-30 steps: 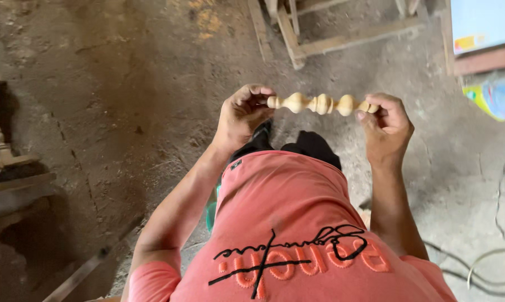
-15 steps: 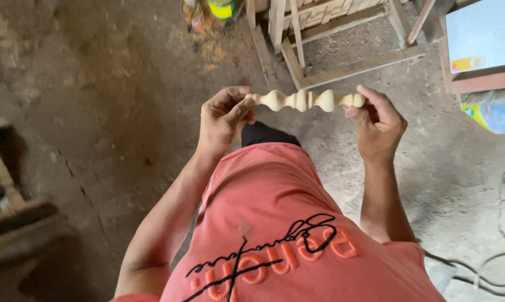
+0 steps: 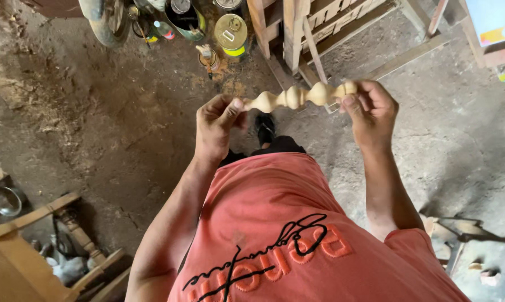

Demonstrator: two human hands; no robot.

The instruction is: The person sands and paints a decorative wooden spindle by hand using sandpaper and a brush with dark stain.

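Note:
I hold a pale turned wooden spindle point(image 3: 295, 97), with rounded bulges along it, level in front of my chest. My left hand point(image 3: 219, 126) pinches its left end and my right hand point(image 3: 371, 109) is closed around its right end. Below the spindle I see my salmon shirt point(image 3: 297, 223) with dark lettering, and one dark shoe point(image 3: 265, 127) on the dusty floor.
Several tins and bottles point(image 3: 230, 32) stand on the floor ahead, next to a wheel point(image 3: 106, 19). An unfinished wooden frame point(image 3: 325, 25) rises at top centre-right. A wooden furniture piece with a turned leg point(image 3: 51, 235) and a metal bowl point(image 3: 5, 199) lie lower left.
The view has shifted forward across the floor, bringing the tins, wheel and wooden frame into sight. Both hands keep hold of the spindle, now tilted slightly up to the right.

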